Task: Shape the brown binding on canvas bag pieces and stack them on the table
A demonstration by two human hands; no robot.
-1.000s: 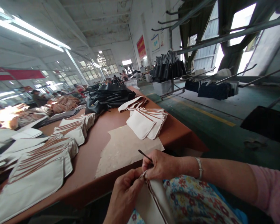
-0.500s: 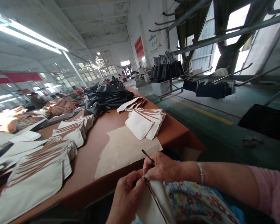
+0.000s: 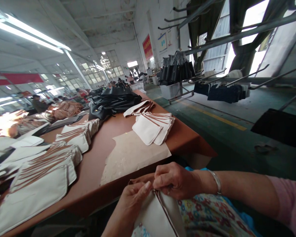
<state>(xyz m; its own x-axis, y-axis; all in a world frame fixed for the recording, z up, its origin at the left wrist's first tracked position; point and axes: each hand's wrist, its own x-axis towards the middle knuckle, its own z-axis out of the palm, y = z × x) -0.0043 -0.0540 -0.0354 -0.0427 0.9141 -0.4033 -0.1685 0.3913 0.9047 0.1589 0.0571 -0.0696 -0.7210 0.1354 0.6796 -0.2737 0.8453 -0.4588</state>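
A white pouch with a brown-edged opening [image 3: 151,215] lies over my lap, its top corner raised between my hands. My left hand [image 3: 134,199] is closed on that corner, thumb on top. Against the same corner, at the end of the brown edging, my right hand [image 3: 174,181] is pinched closed. Whether its fingers hold the pouch alone or also a small tool is hidden. A brown flap [image 3: 143,178] shows just behind the fingertips.
The brown-topped table [image 3: 98,158] carries a paper sheet [image 3: 135,156], a small stack of white pouches [image 3: 148,130], more stacked pouches [image 3: 44,184] at left and black bags [image 3: 115,100] behind. A metal rack [image 3: 236,36] with hanging bags stands at right.
The thin dark stick that rose from my right hand no longer shows. The right-hand fingers have curled lower over the corner, and a brown flap has come into view behind my left thumb.
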